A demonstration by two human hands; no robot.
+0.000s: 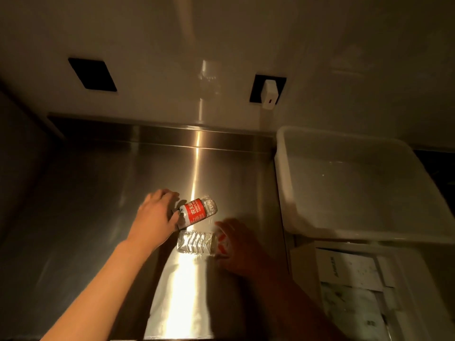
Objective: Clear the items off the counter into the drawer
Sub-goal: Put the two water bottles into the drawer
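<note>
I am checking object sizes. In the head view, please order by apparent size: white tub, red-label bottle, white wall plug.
1. white tub
2. red-label bottle
3. white wall plug, farther away, so unsure

Two clear bottles (198, 212) (197, 244) lying flat mid-counter (98, 193), red labels.

White plastic tub (290, 168) at 3 o'clock, overhanging right end of steel surface, interior bare and shadowed. Wall (147, 33) behind glossy, pale, with vertical light streak. Two black rectangular wall plates: bare plate (92, 73) at 11 o'clock; second plate (257, 88) at 1 o'clock carrying white plug-in adapter (269, 93) with small dark mark on face. Raised steel backsplash strip (160, 131) runs along wall foot. Lighting dim, warm.
</note>
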